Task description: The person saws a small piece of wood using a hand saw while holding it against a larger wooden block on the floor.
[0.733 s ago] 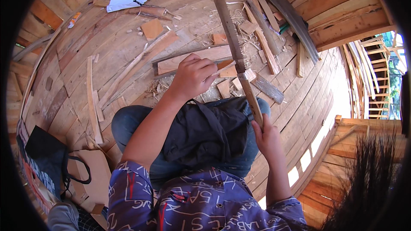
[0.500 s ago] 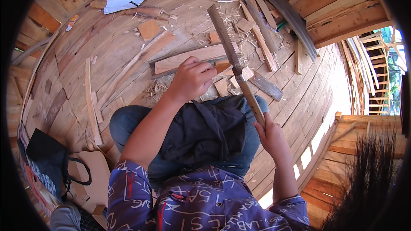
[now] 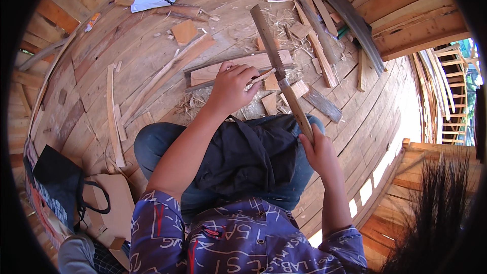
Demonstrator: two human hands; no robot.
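Observation:
My right hand (image 3: 319, 149) is wrapped round the wooden handle of a hand saw (image 3: 268, 35). The saw slants up and away to the left, its toothed edge partly in view. Closed fingers of my left hand (image 3: 233, 89) pinch a small thin piece (image 3: 263, 76), pale along its edge; its exact kind is hard to make out. The tip of this piece reaches to the blade close to the handle; I cannot tell whether they touch. Behind my left hand a wooden board (image 3: 203, 74) lies on the floor. Dark cloth (image 3: 243, 157) covers my lap between my bent knees.
Wood offcuts, shavings and a grey board piece (image 3: 324, 104) litter the plank floor (image 3: 86, 137). Long strips (image 3: 112, 116) lie on the left, near a black bag (image 3: 58, 177) and a cardboard box (image 3: 109, 200). A white wrapper (image 3: 154, 1) lies far left; leaning planks (image 3: 431, 91) stand right.
The small piece in my left hand has turned, now showing a thin edge beside the blade. My right hand keeps its hold on the saw. The whole view has shifted slightly.

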